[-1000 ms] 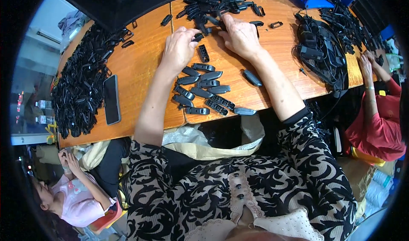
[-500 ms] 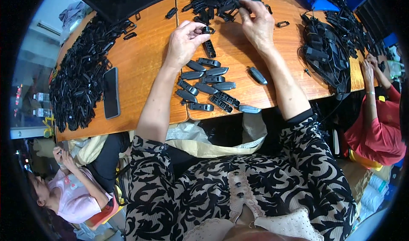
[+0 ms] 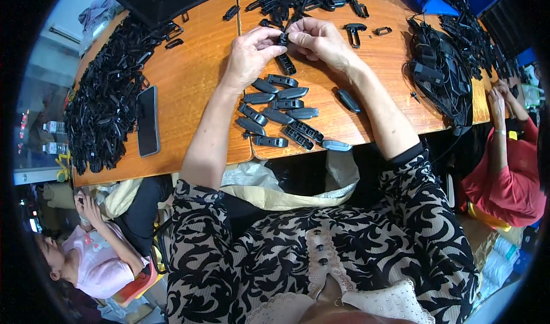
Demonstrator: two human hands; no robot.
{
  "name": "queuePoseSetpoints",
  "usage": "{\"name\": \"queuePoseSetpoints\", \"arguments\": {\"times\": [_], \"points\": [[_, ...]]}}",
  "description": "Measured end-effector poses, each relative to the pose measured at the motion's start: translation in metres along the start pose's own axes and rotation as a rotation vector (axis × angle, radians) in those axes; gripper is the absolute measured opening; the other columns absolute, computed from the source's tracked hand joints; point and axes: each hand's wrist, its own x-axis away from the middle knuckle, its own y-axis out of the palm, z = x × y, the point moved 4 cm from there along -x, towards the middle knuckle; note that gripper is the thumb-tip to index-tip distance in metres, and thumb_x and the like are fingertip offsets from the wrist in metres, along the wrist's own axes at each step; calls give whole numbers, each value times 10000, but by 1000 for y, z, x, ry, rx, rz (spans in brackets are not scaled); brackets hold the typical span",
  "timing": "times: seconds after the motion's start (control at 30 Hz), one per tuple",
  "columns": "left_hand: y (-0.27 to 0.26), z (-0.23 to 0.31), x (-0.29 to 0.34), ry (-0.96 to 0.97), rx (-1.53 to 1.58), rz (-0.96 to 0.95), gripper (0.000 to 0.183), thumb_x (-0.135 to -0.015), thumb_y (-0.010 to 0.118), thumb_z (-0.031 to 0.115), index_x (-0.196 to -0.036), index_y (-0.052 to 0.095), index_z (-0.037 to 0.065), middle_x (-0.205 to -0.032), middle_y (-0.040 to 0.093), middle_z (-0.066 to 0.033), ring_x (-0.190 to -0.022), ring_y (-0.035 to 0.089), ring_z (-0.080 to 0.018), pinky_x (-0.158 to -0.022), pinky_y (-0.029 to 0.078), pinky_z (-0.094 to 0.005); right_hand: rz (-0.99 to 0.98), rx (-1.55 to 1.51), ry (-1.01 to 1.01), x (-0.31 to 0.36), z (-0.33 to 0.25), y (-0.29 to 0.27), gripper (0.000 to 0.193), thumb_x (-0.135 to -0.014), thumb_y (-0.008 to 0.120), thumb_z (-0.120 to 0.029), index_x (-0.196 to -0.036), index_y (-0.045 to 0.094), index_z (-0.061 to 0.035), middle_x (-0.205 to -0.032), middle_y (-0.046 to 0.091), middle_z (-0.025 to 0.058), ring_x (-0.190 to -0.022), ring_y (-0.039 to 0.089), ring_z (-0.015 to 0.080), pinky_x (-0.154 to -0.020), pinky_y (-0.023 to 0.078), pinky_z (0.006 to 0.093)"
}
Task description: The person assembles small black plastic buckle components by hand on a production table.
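Note:
Over the far middle of the table, my left hand pinches a small black plastic part. My right hand meets it there, its fingertips closed against the same part; my fingers partly cover it. Just below my fingertips lies a black slotted plastic piece. Nearer to me several black oblong plastic pieces lie in a loose cluster, some hollow side up, some smooth side up. One more oblong piece lies apart, beside my right forearm.
Heaps of black plastic parts cover the table's left side and far middle. A phone lies by the left heap. At right is a black bag with cables. A sack hangs below the front edge. People sit at both sides.
My right hand has come left from the far heap to my left hand, and both now hold the small part. Pieces at the heap's right edge have shifted.

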Motion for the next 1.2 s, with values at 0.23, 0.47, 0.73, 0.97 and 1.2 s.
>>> {"name": "queuePoseSetpoints", "arguments": {"times": [0.23,0.47,0.73,0.97,1.2], "points": [[2,2,1,-63,76,-20,293,-802,749,-17,-1089,695,10,-960,714,-54,-865,676,-114,-797,557,-245,72,30,83,3,0,-3,147,-921,680,-249,-929,631,-112,-720,546,-49,-637,455,41,-534,330,195],[4,9,5,-30,12,-27,276,-796,741,-34,-1067,699,0,-949,702,-30,-854,668,-103,-782,553,-233,75,169,126,5,-10,1,191,-865,751,-232,-824,607,-114,-645,551,-48,-565,447,38,-517,335,197],[5,8,0,-32,103,-46,286,-790,709,-79,-1069,699,-19,-994,690,-33,-893,648,-97,-814,533,-223,129,376,-3,-11,8,-4,263,-832,751,-260,-843,638,-24,-741,657,50,-689,588,115,-631,477,280],[-3,13,9,-38,254,-20,282,-795,723,-79,-1064,718,5,-1035,706,-41,-907,664,-102,-817,555,-229,-178,142,60,10,-19,10,363,-934,669,-365,-968,684,-3,-827,645,31,-774,555,106,-674,442,260],[-2,24,2,156,-108,5,270,-731,792,-6,-991,754,58,-994,672,-13,-769,575,-57,-700,503,-199,65,650,-79,3,-9,-2,460,-913,674,-448,-842,644,6,-723,618,60,-681,533,138,-599,442,338]]}}
